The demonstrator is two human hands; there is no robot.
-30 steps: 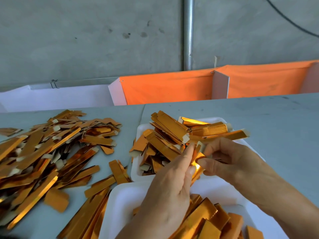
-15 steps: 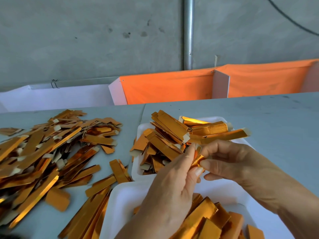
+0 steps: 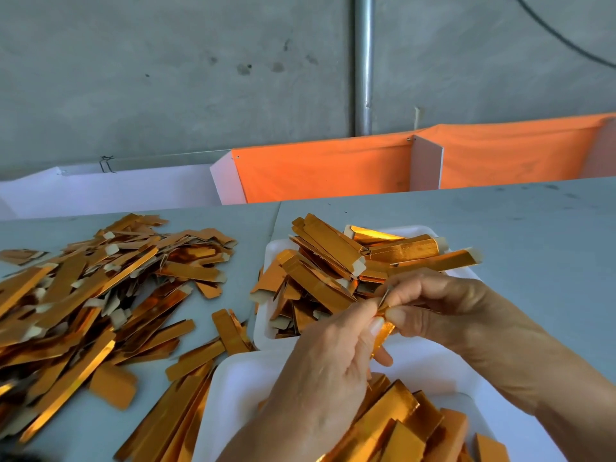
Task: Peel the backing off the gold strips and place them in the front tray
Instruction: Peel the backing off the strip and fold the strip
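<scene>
One gold strip (image 3: pixel 383 331) is pinched between both hands above the gap between two white trays. My left hand (image 3: pixel 330 368) grips its lower part, thumb and fingers curled round it. My right hand (image 3: pixel 433 311) pinches its upper end with thumb and forefinger. Most of the strip is hidden by the fingers. The front tray (image 3: pixel 240 395) at the bottom holds several gold strips (image 3: pixel 400 428). The rear tray (image 3: pixel 271 251) behind the hands is heaped with gold strips (image 3: pixel 333 261).
A big loose pile of gold strips (image 3: pixel 100 295) covers the grey table (image 3: pixel 533 235) at the left, reaching the front tray. An orange cloth barrier (image 3: pixel 333 168) and white boards (image 3: pixel 116 188) stand behind the table, before a concrete wall with a metal pipe (image 3: pixel 363 61).
Both hands have drawn closer together on the strip and shifted slightly right. The strip's bright face, seen between the fingers earlier, is now mostly covered.
</scene>
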